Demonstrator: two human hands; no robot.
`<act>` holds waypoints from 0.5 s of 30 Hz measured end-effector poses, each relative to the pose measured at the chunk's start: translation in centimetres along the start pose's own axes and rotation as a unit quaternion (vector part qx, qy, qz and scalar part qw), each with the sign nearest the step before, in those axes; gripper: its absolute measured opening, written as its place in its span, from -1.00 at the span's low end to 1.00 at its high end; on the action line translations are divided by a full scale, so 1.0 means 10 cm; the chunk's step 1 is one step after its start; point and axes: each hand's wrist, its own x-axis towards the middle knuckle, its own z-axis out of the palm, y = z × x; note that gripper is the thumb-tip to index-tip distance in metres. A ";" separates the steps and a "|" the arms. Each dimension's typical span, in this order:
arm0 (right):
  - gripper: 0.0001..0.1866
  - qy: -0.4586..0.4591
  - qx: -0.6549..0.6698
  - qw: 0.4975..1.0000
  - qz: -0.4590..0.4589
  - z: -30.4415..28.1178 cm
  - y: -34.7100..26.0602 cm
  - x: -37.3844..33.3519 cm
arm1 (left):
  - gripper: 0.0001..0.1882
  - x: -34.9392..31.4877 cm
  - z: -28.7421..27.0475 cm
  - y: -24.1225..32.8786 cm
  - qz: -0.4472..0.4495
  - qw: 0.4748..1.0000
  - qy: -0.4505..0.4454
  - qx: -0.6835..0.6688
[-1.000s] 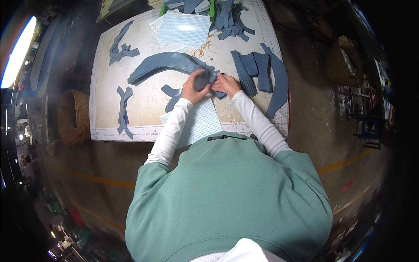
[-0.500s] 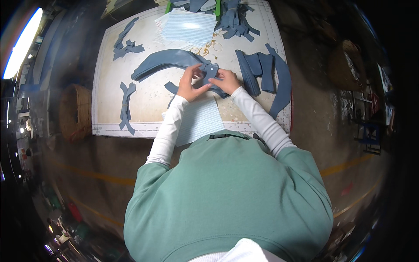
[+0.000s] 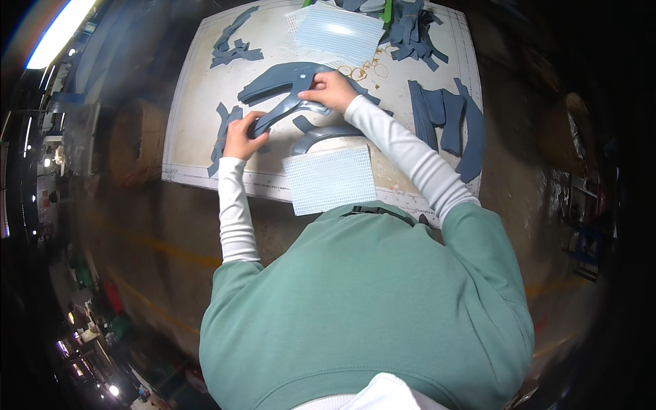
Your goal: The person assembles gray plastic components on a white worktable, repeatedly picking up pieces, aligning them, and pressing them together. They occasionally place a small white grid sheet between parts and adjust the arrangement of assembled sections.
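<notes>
A curved blue-grey cut piece point(image 3: 283, 104), like leather or thick fabric, stretches between my hands above the table. My left hand point(image 3: 244, 137) closes on its lower left end. My right hand point(image 3: 330, 91) pinches it near the upper end, beside a small white sticker point(image 3: 303, 76). Behind it lies a fanned stack of curved blue-grey pieces point(image 3: 263, 85), partly covered by the held piece. Nearer me, another curved stack point(image 3: 328, 137) rests just beyond a sheet of small pale labels point(image 3: 331, 181) at the table's front edge. A tied bundle of strips point(image 3: 220, 137) is next to my left hand.
More blue-grey stacks point(image 3: 451, 123) lie on the table's right side, and loose strips point(image 3: 236, 53) at far left. Label sheets point(image 3: 338, 33), yellow rubber bands point(image 3: 362, 72) and a heap of tied pieces point(image 3: 413, 34) are at the back. A wicker basket point(image 3: 137, 143) stands left of the table.
My hands were close together over the piece; now they are spread apart, holding it stretched out. The left has gone left, the right farther away. The whole view has shifted.
</notes>
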 end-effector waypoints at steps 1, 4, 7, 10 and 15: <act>-0.68 -0.016 0.018 1.000 0.010 0.13 0.09 0.09 | -0.65 -0.09 -0.12 -0.05 -0.036 0.999 -0.021 -0.018; -0.67 -0.035 -0.024 0.998 0.046 0.51 0.36 0.37 | -0.65 -0.32 -0.23 -0.26 -0.135 0.988 -0.064 0.043; -0.64 -0.016 -0.125 0.990 0.060 0.65 0.56 0.51 | -0.64 -0.51 -0.02 -0.49 -0.164 0.972 -0.068 0.152; -0.64 0.053 -0.269 0.961 0.013 0.55 0.67 0.45 | -0.59 -0.63 0.29 -0.65 -0.186 0.964 -0.023 0.189; -0.78 0.065 -0.246 0.962 -0.094 0.09 0.55 0.00 | -0.63 -0.68 0.40 -0.72 -0.214 0.955 0.017 0.205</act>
